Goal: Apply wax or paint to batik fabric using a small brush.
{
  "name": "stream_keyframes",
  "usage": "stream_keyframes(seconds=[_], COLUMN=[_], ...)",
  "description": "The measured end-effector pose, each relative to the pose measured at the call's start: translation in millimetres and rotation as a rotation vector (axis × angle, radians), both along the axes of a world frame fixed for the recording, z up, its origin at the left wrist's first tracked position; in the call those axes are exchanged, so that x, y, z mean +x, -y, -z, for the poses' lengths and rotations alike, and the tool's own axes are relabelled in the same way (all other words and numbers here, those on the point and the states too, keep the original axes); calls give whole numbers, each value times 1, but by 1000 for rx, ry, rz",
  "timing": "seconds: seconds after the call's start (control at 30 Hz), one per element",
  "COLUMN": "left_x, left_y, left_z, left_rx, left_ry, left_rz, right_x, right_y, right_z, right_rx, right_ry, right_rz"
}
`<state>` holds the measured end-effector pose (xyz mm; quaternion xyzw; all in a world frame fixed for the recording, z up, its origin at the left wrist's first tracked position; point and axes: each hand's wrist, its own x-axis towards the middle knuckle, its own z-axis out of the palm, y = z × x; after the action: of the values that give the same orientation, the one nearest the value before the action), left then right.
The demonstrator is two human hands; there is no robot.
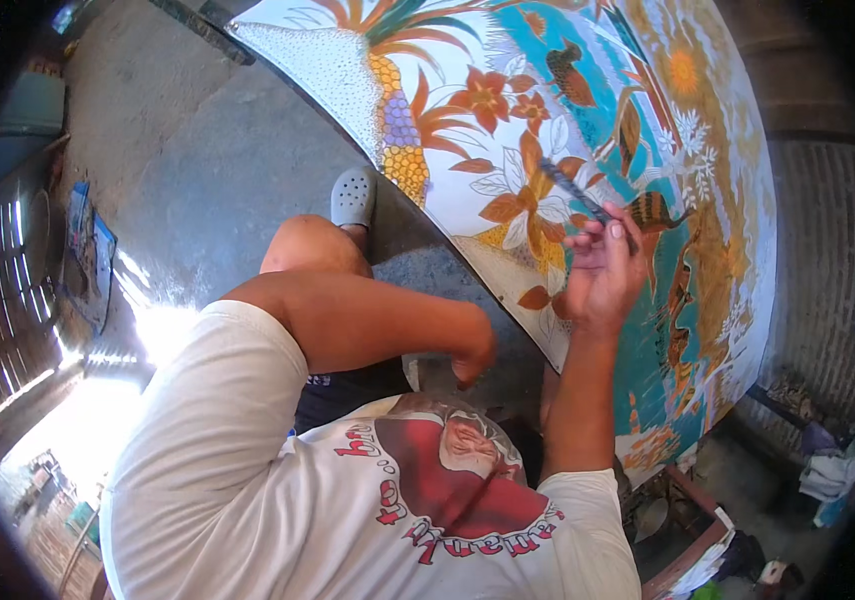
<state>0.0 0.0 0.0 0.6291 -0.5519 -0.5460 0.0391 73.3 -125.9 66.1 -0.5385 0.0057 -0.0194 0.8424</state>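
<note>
A large white cloth (452,182) is stretched out, printed with leaves, flowers and birds in orange, brown, yellow and turquoise. Over its painted flowers (527,200), my right hand (602,270) grips a slim dark paintbrush (579,190) between thumb and fingers, tip pointing up and left. Whether that tip touches the cloth I cannot tell. My left hand (474,350) hangs bent at the wrist above my lap, beside the cloth's near edge. Its fingers point down and are mostly hidden.
My foot in a grey clog (354,197) rests on the concrete floor (187,150). Bright light comes in by a slatted wall (7,280) at left. A blue-edged board (87,250) leans there. Crumpled cloths (837,465) lie at the far right, near a corrugated wall (817,230).
</note>
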Motion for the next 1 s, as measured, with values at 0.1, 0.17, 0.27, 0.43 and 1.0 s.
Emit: stream_keyframes(seconds=[0.1,0.17,0.27,0.43,1.0], left_x=[8,19,21,24,14], left_y=[-6,-11,-12,-8,10], left_z=[-10,-11,-15,-17,-18], left_rx=[-75,-83,-124,-47,78], left_ry=[20,16,16,6,53], left_rz=[22,-16,30,0,25], right_x=[0,5,9,11,13], right_y=[-43,-65,-88,-99,-106], right_z=[-4,-5,-4,1,12], right_rx=[-204,-426,-477,-500,-688], right_ry=[80,173,192,221,304], right_rz=[-52,-122,-158,-178,-208])
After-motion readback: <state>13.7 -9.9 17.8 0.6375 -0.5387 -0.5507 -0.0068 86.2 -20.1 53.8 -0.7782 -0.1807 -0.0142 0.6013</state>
